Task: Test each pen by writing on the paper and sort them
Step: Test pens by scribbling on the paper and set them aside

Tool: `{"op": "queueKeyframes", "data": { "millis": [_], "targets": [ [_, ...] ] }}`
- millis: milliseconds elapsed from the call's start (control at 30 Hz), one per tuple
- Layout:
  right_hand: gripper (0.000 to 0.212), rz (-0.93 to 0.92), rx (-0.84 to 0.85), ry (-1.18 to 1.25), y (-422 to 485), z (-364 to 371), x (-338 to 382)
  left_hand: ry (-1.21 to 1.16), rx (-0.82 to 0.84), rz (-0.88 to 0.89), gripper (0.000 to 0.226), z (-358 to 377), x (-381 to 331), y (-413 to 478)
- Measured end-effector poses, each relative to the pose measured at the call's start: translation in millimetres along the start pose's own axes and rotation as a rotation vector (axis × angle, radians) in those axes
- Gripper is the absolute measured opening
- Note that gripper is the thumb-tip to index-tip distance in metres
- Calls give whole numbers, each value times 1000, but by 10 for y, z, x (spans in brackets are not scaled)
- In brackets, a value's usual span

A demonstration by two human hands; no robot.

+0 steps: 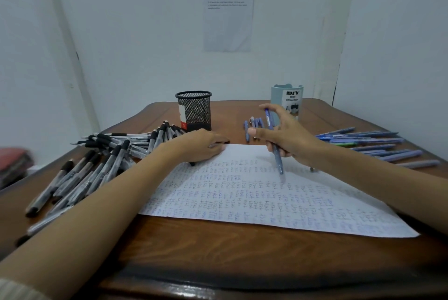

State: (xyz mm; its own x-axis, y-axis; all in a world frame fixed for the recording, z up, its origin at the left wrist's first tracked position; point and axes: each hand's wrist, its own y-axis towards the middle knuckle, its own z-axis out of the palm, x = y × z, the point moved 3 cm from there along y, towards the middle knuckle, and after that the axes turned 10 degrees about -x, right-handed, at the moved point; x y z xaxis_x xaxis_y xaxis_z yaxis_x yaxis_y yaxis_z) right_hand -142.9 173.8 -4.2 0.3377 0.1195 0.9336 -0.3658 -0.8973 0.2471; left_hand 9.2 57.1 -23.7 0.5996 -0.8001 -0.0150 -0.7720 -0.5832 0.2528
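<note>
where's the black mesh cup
Head view: the black mesh cup stands far left of centre on the table, just beyond the left hand, right of the black pens.

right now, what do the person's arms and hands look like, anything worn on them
Both forearms are bare. The left hand and right hand wear no gloves, and no ring, watch or bracelet shows. The only clothing in view is a pale ribbed knit sleeve on the left arm, at the bottom left corner. The right arm is bare up to the frame edge.
</note>
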Motion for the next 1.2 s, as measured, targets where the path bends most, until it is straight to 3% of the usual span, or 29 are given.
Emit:
{"op": "queueKeyframes", "data": {
  "millis": [133,267,367,467,567,667,767,833,900,1033,1200],
  "targets": [
    [45,-63,-61,78,7,-4,32,4,5,-3,41,-3,-15,-5],
    [51,-133,56,100,-15,60,87,-11,-2,0,41,-10,-30,-12],
    [63,-23,123,149,3,93,77,-11,-7,-5,40,-11,-37,-14],
    [22,150,101,382,33,78,12,0,-2,-8,41,-7,-27,-15],
    [30,254,6,540,102,16,-126,9,10,-9,42,2,-12,-8],
    [6,270,58,500,46,31,-141,15,15,-11,42,0,-19,-9],
    [22,222,276,388,-36,120,-118,18,12,-7,41,-5,-30,-13],
    [21,140,353,264,-104,195,-107,19,13,0,41,-2,-26,-7],
    [21,70,338,187,-153,255,-92,21,20,-3,43,3,-15,-3],
    [43,-66,187,70,-162,290,-83,22,26,-14,43,-9,-29,-9],
    [41,-137,132,-17,-126,295,-110,22,20,-7,42,-20,-48,-9]
  ]
}}
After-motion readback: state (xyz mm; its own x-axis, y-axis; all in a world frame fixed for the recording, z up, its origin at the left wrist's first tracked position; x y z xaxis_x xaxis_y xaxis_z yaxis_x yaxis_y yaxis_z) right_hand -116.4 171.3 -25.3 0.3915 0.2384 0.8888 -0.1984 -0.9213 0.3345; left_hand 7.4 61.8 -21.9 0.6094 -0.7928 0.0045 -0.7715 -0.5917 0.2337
